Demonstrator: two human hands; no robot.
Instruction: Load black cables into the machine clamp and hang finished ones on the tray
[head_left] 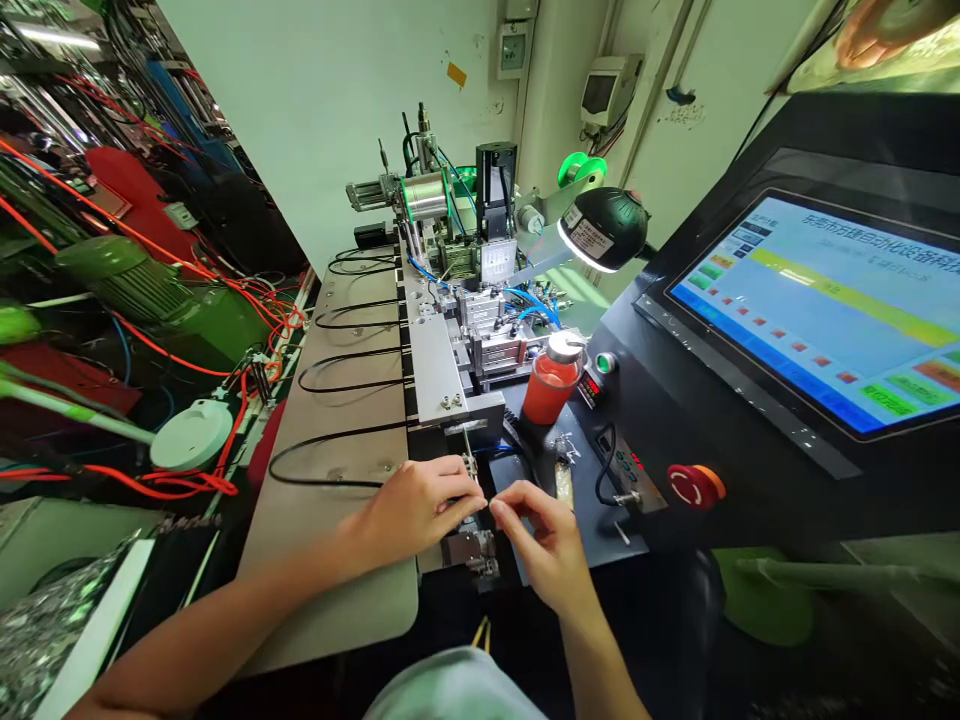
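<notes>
My left hand [431,505] reaches over the metal table plate [367,590], thumb and fingers pinched together near the front end of the machine's slide. Facing it, my right hand [544,540] is also pinched, its fingertips almost meeting those of the left. What sits between the fingers is too small to make out. Just beyond the hands is the end of a machine rail with a flat metal cover [435,370]. A small metal fixture [471,550] lies below the fingertips. Black cable loops [322,440] cross the plate on the left.
A red bottle with a metal lid [550,385] stands behind my right hand, beside a pile of small metal parts [568,448]. A lit lamp [606,228] hangs over the machine. Rightward are a red stop button [691,486] and a touchscreen [825,300].
</notes>
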